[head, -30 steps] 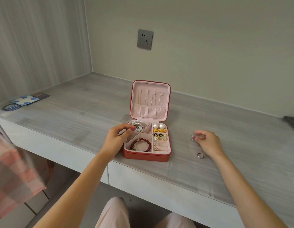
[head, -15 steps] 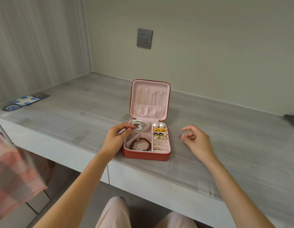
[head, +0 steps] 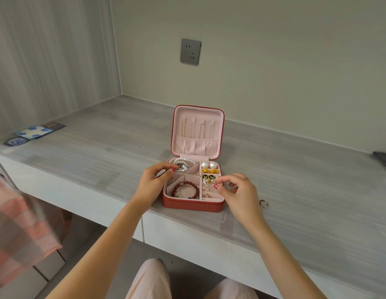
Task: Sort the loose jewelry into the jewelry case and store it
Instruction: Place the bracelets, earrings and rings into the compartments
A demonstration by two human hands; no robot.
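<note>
A red jewelry case (head: 192, 206) with a pink lining stands open near the desk's front edge, lid upright. It holds a pearl bracelet (head: 183, 162), a red bead bracelet (head: 186, 186), pearl studs (head: 209, 165), gold and black earrings. My left hand (head: 154, 183) rests on the case's left wall, fingertips by the pearl bracelet. My right hand (head: 239, 192) hovers over the case's right column, thumb and forefinger pinching a small earring (head: 215, 181) next to a pearl bow earring (head: 207, 181). A silver ring (head: 263, 203) lies loose on the desk to the right.
Grey desk (head: 295, 190) in a wall corner, socket (head: 190, 51) on the back wall. Blue cards (head: 34, 131) and a round badge (head: 15, 141) lie far left. A dark object (head: 384, 158) sits at the right edge. Checked cloth (head: 19, 223) hangs lower left.
My right hand picked the small earring off the desk and carried it left over the case's right compartments. The left hand stayed on the case.
</note>
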